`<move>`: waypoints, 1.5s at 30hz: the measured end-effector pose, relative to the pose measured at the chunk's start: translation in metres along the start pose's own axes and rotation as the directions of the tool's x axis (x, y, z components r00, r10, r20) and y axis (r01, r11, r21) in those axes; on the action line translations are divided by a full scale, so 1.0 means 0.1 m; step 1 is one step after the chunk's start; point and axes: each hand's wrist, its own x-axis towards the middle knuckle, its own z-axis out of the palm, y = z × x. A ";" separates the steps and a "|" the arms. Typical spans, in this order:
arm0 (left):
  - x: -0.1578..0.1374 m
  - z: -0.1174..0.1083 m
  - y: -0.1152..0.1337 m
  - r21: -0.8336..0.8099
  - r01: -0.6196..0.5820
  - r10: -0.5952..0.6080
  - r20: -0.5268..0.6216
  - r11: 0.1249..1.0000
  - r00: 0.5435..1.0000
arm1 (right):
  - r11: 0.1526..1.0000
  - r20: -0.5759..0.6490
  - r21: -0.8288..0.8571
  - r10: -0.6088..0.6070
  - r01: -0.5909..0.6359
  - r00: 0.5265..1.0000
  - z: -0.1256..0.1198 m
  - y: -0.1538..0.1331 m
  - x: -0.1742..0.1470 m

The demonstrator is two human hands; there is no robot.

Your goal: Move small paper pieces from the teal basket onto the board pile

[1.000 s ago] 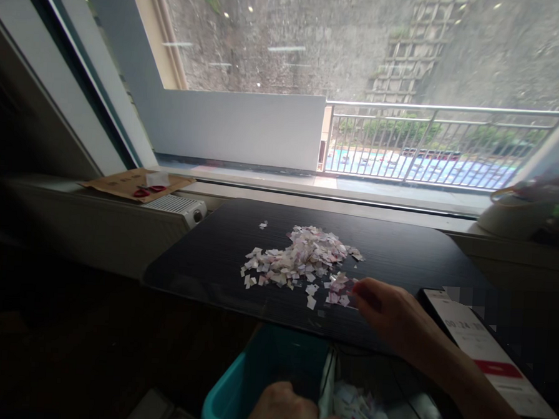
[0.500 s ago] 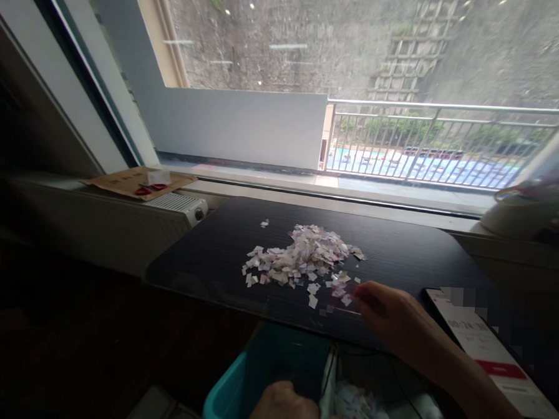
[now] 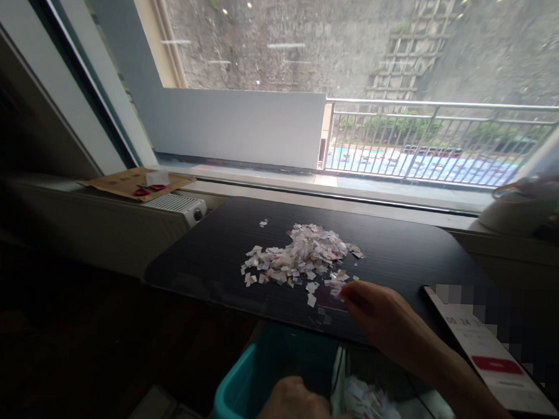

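A loose heap of small pale paper scraps lies on the dark table. My right hand is at the heap's near right side, fingers pinched on a thin see-through plastic piece that looks reddish against the tabletop. Several scraps touch or lie beside its edge. Below the table's front edge, my left hand is closed at the near rim of a teal bin; its fingertips are hidden. Beside that hand, a pale bag holds more scraps.
A phone with a timer on its screen lies at the table's right. Red-handled scissors rest on a brown envelope over the radiator at left. A window sill runs behind the table.
My right hand has moved slightly left with the plastic piece, toward the heap. The bin, the bag and my left hand have shifted a little right.
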 end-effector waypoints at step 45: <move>0.20 -0.23 0.10 0.043 -0.067 0.066 0.034 0.997 0.997 | 0.997 0.051 0.051 -0.058 0.055 0.997 -0.12 0.16 -0.21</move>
